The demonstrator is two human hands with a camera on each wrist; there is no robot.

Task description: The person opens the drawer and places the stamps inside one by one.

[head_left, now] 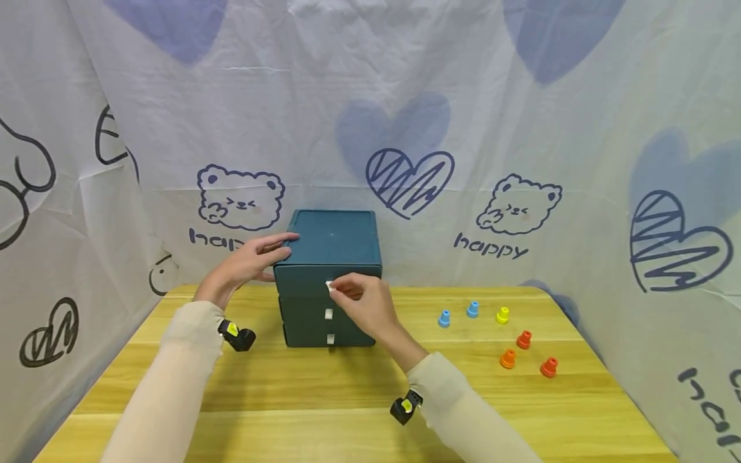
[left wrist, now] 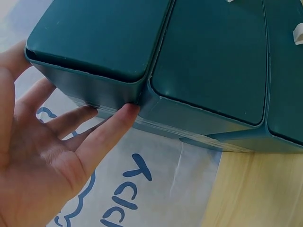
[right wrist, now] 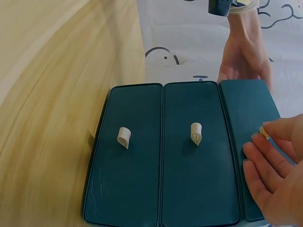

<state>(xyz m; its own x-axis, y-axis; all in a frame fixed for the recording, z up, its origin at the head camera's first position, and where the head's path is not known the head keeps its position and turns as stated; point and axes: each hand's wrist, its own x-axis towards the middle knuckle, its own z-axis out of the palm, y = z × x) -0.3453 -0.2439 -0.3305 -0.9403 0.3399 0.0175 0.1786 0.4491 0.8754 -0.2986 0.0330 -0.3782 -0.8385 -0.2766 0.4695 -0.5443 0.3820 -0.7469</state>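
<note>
A dark teal three-drawer box (head_left: 336,238) stands at the back of the table, each drawer front bearing a small white pull tab. My left hand (head_left: 255,258) rests against the box's upper left side, its fingers fairly straight; in the left wrist view the fingertips (left wrist: 127,111) touch the side by the top drawer. With thumb and index finger, my right hand (head_left: 367,303) pinches the top drawer's white tab (right wrist: 264,133). The middle tab (head_left: 329,314) and bottom tab (head_left: 330,339) hang free below. All three drawers sit closed or nearly flush.
On the table's right side stand several small cone-shaped pieces: blue ones (head_left: 473,309), a yellow one (head_left: 502,315), an orange one (head_left: 507,359) and red ones (head_left: 548,367). A printed white cloth (head_left: 417,244) hangs close behind the box and along both sides.
</note>
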